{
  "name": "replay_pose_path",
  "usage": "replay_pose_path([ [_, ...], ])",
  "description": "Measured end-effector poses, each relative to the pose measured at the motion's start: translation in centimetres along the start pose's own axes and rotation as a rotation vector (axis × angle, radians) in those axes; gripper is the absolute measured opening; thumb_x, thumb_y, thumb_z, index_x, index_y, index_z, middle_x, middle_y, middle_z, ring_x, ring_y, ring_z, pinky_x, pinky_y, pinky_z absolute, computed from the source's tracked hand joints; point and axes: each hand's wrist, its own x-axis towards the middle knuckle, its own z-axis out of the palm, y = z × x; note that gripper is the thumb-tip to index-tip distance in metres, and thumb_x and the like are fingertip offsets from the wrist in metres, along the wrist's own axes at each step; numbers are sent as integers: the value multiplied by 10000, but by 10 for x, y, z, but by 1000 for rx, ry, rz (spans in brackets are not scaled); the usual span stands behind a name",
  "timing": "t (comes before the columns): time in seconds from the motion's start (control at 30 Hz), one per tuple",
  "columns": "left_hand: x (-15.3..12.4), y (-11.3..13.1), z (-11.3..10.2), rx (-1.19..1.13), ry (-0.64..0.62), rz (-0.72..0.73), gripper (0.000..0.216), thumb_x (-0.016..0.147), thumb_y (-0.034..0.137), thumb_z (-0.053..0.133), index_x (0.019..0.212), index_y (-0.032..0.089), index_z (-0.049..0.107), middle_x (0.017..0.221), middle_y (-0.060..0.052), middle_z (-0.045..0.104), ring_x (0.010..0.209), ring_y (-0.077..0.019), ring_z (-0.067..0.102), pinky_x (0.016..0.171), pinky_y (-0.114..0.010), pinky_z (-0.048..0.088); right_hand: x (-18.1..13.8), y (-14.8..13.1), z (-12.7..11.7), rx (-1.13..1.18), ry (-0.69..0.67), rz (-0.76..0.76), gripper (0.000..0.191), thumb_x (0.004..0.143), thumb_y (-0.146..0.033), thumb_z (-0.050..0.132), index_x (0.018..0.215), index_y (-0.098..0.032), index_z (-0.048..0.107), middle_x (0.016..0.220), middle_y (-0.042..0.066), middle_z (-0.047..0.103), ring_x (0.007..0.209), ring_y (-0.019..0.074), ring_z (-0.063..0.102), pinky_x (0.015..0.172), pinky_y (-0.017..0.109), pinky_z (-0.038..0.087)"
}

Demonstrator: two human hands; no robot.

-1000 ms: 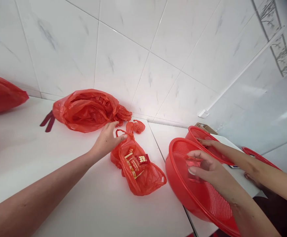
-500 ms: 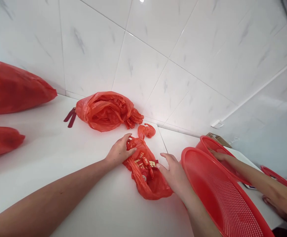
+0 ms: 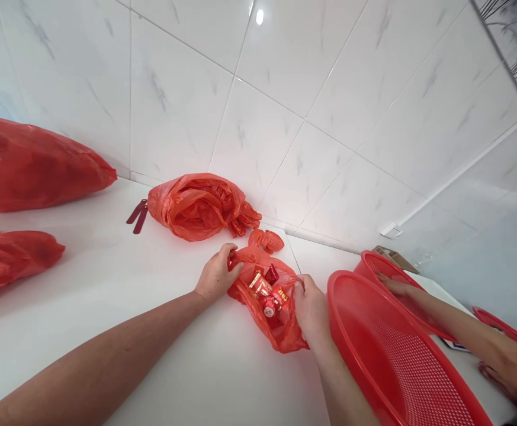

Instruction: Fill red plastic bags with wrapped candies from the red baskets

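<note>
Head view: left hand point(image 3: 216, 277) grips the red bag's point(image 3: 267, 307) far edge; right hand point(image 3: 311, 307) grips its near edge. The bag, holding red packets point(image 3: 267, 291), lies on the white table point(image 3: 107, 284) just left of the basket point(image 3: 395, 367).

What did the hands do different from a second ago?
The right hand left the basket, moved left and gripped the small bag. The left hand, which was only touching it, closed on its other edge. The big bag stayed put, as did the other person's hand.

Small red plastic bag point(image 3: 267, 307) on white counter, mouth open, red packets point(image 3: 268, 291) inside.
</note>
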Motion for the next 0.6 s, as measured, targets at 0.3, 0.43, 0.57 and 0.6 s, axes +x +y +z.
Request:
replay_pose_path([
  [0.3,2,2,-8,-208,126,-2,61,841,295,449,854,240,429,670,53,472,613,-135,456,612,-254,383,-6,-5,0,215,187,38,346,903,-410,261,1009,-232,538,950,53,660,824,208,608,695,301,449],
  [0.43,5,0,-6,-285,115,-4,126,852,325,443,774,226,443,632,57,450,582,-125,433,568,-241,368,2,2,8,265,120,74,377,854,-460,381,1089,-221,553,913,51,679,802,229,632,692,335,481],
  [0.57,11,-5,-4,-347,95,-29,150,841,356,466,795,215,489,654,49,489,590,-123,467,559,-234,388,-12,16,16,317,82,78,620,793,-467,513,1330,-173,412,1297,122,543,1160,271,534,942,403,434],
  [0.6,12,-7,-4,-363,89,-42,155,836,362,472,806,213,500,659,47,503,593,-124,479,559,-233,395,-21,20,17,337,83,73,676,790,-468,524,1373,-166,364,1376,132,470,1239,278,469,994,413,399],
])
